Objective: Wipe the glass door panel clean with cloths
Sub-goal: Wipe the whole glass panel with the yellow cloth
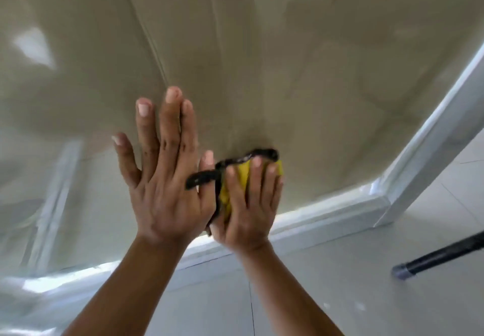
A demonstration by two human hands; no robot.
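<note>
The glass door panel (262, 60) fills most of the head view, with beige reflections on it. My left hand (162, 173) lies flat against the glass, fingers straight and spread. Right beside it, my right hand (248, 204) presses a yellow cloth (243, 176) with a black edge against the lower part of the panel, its fingers curled over the cloth. The cloth's black edge sticks out toward my left thumb.
A white door frame (340, 215) runs along the panel's bottom and turns up at the right (440, 126). Pale floor tiles (340, 296) lie below. A black pole with a grey tip (432, 259) slants in from the right edge.
</note>
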